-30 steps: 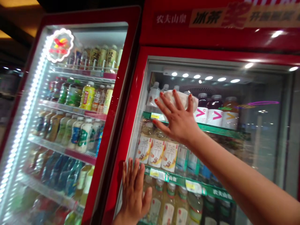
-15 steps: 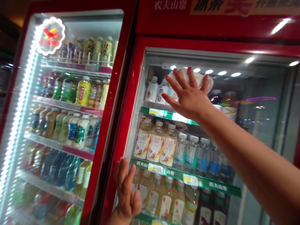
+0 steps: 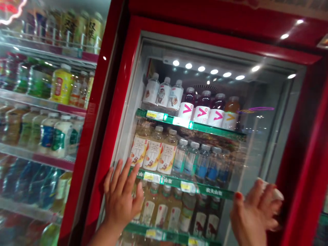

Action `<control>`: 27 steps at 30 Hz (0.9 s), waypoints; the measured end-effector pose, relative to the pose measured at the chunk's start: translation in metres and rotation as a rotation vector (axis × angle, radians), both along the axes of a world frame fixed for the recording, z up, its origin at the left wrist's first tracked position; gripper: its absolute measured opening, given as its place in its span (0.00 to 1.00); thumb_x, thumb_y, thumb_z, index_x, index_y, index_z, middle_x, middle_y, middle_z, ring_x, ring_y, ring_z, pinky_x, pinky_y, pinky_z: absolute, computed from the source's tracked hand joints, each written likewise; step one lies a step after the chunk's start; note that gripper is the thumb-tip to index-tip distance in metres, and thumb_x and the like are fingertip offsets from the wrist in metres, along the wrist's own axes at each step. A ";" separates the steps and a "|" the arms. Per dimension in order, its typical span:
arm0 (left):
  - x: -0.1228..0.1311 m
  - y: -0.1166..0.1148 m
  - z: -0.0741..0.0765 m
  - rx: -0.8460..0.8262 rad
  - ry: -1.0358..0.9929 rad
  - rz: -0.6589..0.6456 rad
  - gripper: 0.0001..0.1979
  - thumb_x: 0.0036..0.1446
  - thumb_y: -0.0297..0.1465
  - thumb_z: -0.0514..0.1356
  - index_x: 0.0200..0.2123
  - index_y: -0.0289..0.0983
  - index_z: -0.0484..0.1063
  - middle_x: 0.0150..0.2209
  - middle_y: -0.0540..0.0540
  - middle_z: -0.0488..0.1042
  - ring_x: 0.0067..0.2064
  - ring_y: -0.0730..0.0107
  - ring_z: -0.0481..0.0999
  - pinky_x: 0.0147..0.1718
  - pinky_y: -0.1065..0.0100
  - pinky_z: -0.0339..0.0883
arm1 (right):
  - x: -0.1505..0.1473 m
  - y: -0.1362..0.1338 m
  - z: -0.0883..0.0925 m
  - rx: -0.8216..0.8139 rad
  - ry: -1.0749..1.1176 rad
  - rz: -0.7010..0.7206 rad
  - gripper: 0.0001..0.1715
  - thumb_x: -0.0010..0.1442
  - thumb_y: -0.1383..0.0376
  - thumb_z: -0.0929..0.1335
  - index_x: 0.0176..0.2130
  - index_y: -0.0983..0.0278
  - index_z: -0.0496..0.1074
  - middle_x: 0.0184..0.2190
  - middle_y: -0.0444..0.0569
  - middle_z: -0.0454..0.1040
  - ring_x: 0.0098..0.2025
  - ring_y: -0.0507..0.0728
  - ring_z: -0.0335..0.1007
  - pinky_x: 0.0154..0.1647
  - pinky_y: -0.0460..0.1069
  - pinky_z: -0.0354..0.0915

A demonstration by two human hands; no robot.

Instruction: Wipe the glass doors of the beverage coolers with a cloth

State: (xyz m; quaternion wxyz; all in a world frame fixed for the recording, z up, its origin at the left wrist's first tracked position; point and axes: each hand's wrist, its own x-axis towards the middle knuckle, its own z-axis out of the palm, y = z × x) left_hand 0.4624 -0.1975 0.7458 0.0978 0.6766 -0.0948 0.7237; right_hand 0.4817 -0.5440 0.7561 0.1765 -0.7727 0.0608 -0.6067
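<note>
My left hand [image 3: 121, 198] lies flat with fingers spread on the glass door [image 3: 256, 143] of a red drinks fridge [image 3: 120, 95], near its lower left edge. My right hand [image 3: 255, 213] presses a white cloth [image 3: 276, 194] against the glass at the lower right, beside the red door frame; most of the cloth is hidden behind the fingers. Behind the glass stand white-labelled bottles [image 3: 164, 92] and purple and orange drinks [image 3: 207, 109] on the top shelf, tea bottles [image 3: 153, 153] and water bottles [image 3: 200, 160] on the shelf below.
A second lit fridge [image 3: 38, 102] full of bottles stands to the left. Green shelf strips [image 3: 179, 123] with price tags run across the right fridge. Ceiling lights reflect in the glass.
My right hand with the cloth has swept from the top of the glass down to the lower right corner. The left hand has stayed flat on the glass. The view has shifted right.
</note>
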 end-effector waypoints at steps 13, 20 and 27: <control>-0.004 -0.003 -0.072 0.021 0.189 0.045 0.45 0.67 0.29 0.61 0.81 0.42 0.43 0.83 0.46 0.39 0.83 0.54 0.37 0.82 0.47 0.33 | 0.006 0.020 -0.140 0.021 0.071 -0.009 0.52 0.72 0.51 0.60 0.81 0.55 0.27 0.81 0.54 0.23 0.80 0.80 0.14 0.62 0.97 0.45; 0.002 0.001 -0.076 0.031 0.184 0.028 0.45 0.67 0.30 0.62 0.81 0.42 0.44 0.83 0.47 0.40 0.83 0.51 0.39 0.81 0.46 0.37 | 0.021 0.135 -0.242 -0.759 0.528 0.252 0.50 0.62 0.30 0.58 0.74 0.32 0.34 0.68 0.33 0.68 0.60 0.86 0.75 0.42 0.86 0.76; 0.001 -0.002 -0.076 0.027 0.180 0.044 0.44 0.67 0.30 0.62 0.80 0.39 0.45 0.83 0.46 0.40 0.83 0.54 0.39 0.82 0.52 0.35 | 0.001 0.021 -0.225 -0.007 0.128 -0.077 0.52 0.72 0.48 0.61 0.80 0.53 0.28 0.80 0.58 0.33 0.79 0.84 0.27 0.59 0.96 0.54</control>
